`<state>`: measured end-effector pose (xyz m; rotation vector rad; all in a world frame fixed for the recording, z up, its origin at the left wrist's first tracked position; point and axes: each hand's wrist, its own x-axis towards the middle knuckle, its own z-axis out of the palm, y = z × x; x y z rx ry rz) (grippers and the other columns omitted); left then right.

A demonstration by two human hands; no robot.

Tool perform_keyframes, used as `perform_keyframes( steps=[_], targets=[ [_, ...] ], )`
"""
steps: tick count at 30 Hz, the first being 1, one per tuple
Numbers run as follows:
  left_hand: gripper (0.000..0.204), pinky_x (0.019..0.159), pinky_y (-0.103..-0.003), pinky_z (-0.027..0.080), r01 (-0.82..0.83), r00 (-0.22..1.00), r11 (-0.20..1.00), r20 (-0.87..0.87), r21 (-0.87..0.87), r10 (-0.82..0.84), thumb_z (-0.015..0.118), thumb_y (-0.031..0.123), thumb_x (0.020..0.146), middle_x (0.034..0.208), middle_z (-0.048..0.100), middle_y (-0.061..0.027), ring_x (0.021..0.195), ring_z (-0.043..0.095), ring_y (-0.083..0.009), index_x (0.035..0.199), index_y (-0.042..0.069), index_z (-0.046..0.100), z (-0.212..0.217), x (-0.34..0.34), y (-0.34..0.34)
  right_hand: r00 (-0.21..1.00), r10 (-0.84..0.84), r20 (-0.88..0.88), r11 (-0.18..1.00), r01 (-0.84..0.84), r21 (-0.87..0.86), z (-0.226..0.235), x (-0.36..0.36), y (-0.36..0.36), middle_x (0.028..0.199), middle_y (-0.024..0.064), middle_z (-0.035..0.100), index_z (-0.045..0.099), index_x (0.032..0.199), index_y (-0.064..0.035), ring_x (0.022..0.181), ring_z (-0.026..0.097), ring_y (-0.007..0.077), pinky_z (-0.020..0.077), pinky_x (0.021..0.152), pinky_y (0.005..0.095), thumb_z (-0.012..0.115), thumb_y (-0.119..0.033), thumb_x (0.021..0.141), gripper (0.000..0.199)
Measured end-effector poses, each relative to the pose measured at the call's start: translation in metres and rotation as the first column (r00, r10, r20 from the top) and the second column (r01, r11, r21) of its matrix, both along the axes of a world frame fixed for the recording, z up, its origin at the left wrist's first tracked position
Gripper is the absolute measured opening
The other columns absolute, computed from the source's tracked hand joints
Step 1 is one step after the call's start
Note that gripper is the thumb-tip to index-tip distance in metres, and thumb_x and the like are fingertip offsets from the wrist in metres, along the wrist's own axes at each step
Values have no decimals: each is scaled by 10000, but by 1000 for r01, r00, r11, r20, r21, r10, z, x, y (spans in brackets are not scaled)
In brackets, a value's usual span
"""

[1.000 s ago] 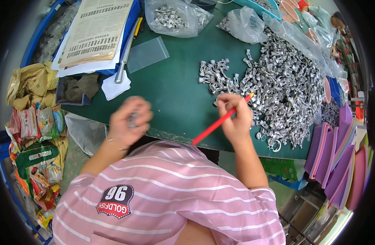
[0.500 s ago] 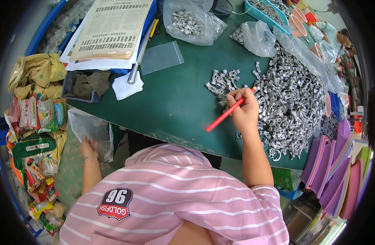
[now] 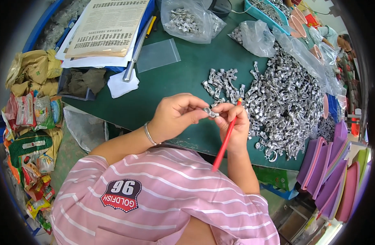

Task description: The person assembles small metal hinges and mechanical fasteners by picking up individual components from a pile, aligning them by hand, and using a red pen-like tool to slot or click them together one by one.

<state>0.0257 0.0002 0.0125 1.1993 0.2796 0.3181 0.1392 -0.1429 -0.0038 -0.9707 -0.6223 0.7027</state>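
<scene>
Your left hand (image 3: 175, 116) and right hand (image 3: 232, 122) meet just above the near edge of the green table (image 3: 175, 77), and between their fingertips you pinch a small silver metal clip (image 3: 210, 113). The clip lies roughly level, its long axis running left to right from one hand to the other; which end is which is too small to tell. Your left thumb and forefinger are narrowed onto its left end, the other fingers curled. Your right fingers close on its right end and also keep a red pencil (image 3: 225, 139), whose long axis runs steeply, the upper tip by your forefinger pointing up toward the heap of silver clips (image 3: 285, 102), the lower end pointing down at your pink striped shirt (image 3: 163, 196).

The heap lies just right of your hands, with a smaller scatter of clips (image 3: 222, 81) beyond your fingers. A clear flat bag (image 3: 156, 55) lies farther back.

Half a second ago your left hand hung off the table beside your left side, near the floor clutter, and your right hand alone reached into the edge of the heap with the pencil. Now the left hand has come up to the table edge and the right has drawn back to meet it.
</scene>
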Motion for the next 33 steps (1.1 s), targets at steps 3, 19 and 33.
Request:
perform_keyframes(
  steps=[3,19,33],
  targets=[
    [214,598,-207,466,-46,982,947,187,317,-15,599,-36,781,825,566,-66,674,552,-91,994,-34,573,-5,8,-8,946,-166,278,984,176,-12,0,-2,-9,995,185,552,386,794,-52,814,564,179,482,714,278,592,110,745,266],
    [190,449,-198,350,-9,972,687,-168,-727,-165,446,210,905,729,478,-11,575,458,-87,950,43,523,-16,0,3,512,-74,856,884,431,-182,9,17,23,734,112,585,419,709,-32,610,568,249,451,533,303,636,31,720,226],
    [231,425,-160,276,-131,956,942,-291,-309,37,605,61,803,663,451,50,498,349,-16,1017,-17,567,-17,1,5,952,63,300,928,54,-368,-1,11,24,728,94,574,361,699,-36,628,575,133,479,557,238,562,59,795,242]
  ],
)
